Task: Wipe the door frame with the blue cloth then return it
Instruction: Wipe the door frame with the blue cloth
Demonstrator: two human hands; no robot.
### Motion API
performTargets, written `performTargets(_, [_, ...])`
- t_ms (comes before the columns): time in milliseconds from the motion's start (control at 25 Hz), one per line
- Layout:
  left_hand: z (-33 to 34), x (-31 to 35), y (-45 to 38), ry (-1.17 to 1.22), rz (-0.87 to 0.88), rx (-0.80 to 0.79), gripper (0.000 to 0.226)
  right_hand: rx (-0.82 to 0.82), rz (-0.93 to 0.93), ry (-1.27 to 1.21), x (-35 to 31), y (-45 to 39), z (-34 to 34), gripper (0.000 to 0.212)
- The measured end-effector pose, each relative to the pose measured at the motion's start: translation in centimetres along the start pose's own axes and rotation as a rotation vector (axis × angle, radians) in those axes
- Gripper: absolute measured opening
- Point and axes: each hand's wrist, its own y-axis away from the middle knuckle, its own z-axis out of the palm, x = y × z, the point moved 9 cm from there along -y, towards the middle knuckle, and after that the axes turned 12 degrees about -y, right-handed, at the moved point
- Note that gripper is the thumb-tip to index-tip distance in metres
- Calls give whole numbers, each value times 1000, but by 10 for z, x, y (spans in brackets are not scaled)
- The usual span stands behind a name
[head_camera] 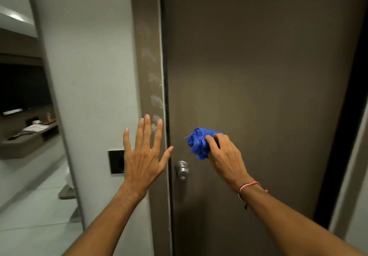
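Observation:
The brown door frame [148, 56] runs top to bottom left of centre, with pale smudges down its face. My left hand [142, 156] is raised flat, fingers spread, in front of the frame's lower part and the white wall beside it; it holds nothing. My right hand [225, 160] grips a bunched blue cloth [199, 142] in front of the closed brown door [258, 76], just right of the frame and above the round metal knob [182, 169]. Whether the cloth touches the door I cannot tell.
A dark wall switch plate [116, 161] sits on the white wall [89, 76] left of my left hand. Further left, a room opens with a wall-mounted shelf [29, 136] carrying small items and a pale tiled floor [29, 216].

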Motion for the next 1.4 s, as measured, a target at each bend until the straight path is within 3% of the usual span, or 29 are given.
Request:
performTargets(160, [36, -78, -11, -42, -51, 39, 74, 106, -172, -85, -81, -42, 43, 38])
performTargets(320, [65, -113, -35, -50, -43, 80, 71, 172, -251, -68, -123, -64, 78, 36])
performTargets(440, [80, -125, -73, -55, -60, 156, 69, 206, -248, 3, -125, -72, 102, 47])
performTargets(600, [89, -130, -133, -2, -60, 241, 71, 216, -235, 42, -123, -64, 125, 41])
performTargets(920, [102, -129, -145, 29, -70, 369, 73, 266, -159, -150, -121, -65, 124, 61])
performTargets(1000, [101, -130, -146, 39, -72, 364, 73, 318, -155, -168, -124, -70, 115, 53])
performTargets(1120, [101, -131, -148, 44, -73, 349, 74, 380, -132, -39, -125, -79, 114, 24])
performTargets(1280, [103, -131, -149, 29, -79, 335, 74, 273, -132, 26, -126, -82, 143, 74])
performTargets(1400, [102, -130, -150, 21, -71, 348, 74, 217, -93, -26, -121, -85, 154, 73])
